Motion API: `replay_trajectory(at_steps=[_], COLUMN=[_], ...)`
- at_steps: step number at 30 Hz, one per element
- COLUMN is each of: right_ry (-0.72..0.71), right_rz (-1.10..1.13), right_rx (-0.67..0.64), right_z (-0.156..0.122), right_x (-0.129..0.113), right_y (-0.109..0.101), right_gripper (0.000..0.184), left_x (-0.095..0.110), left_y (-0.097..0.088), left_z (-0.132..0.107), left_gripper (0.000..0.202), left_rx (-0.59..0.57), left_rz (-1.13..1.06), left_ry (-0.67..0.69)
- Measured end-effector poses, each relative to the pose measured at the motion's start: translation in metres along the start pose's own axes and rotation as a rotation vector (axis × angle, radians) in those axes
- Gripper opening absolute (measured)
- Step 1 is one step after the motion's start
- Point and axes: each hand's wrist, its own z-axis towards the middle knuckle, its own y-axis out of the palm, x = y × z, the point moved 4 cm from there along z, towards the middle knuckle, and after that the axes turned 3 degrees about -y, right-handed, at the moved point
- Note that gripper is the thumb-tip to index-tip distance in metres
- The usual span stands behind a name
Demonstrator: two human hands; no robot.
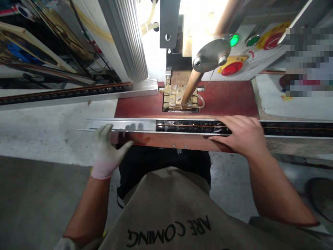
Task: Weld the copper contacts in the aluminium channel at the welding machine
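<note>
A long aluminium rail [130, 125] with a black slotted strip inside lies across the front of a red-brown work plate [226, 99]. My left hand [105, 152], in a white glove, grips the rail's near edge at the left, fingers over the top and thumb spread to the right. My bare right hand [238, 133] lies over the rail to the right, fingers curled across the black strip [187, 126]. Behind the rail, a copper rod [191, 86] comes down onto a brass fixture [175, 99] set in the plate.
A second rail [78, 93] with a black strip lies at the back left. The machine's panel [249, 52] holds green and red buttons. Stacked boards and cables fill the upper left. The grey floor lies below, and a blurred patch covers the upper right.
</note>
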Motion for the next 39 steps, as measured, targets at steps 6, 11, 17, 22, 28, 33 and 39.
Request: replay_trajectory(at_steps=[6, 11, 17, 22, 28, 33, 39], right_ry=[-0.105, -0.180, -0.169, -0.135, -0.066, -0.093, -0.205], right_rz=[0.084, 0.092, -0.027, -0.079, -0.060, 0.034, 0.052], right_rx=[-0.032, -0.066, 0.077, 0.196, 0.117, -0.034, -0.035], right_z=[0.056, 0.049, 0.004, -0.004, 0.029, 0.071, 0.060], right_x=[-0.101, -0.097, -0.042, -0.048, -0.114, -0.185, -0.142], right_y=[0.019, 0.006, 0.008, 0.027, 0.040, 0.033, 0.016], right_gripper=[0.054, 0.074, 0.071, 0.071, 0.070, 0.066, 0.083], left_x=[0.045, -0.026, -0.097, -0.122, -0.022, 0.100, 0.100], left_y=[0.049, 0.021, -0.034, -0.070, -0.037, 0.054, 0.080], left_z=[0.046, 0.068, 0.084, 0.096, 0.077, 0.051, 0.061], left_gripper=[0.108, 0.096, 0.101, 0.099, 0.116, 0.087, 0.086], left_rx=[-0.349, -0.366, -0.302, -0.315, -0.237, -0.399, -0.500], left_rz=[0.248, 0.272, 0.332, 0.473, 0.408, 0.275, 0.420], left_ry=[0.283, 0.157, 0.102, 0.122, 0.315, 0.669, 0.602])
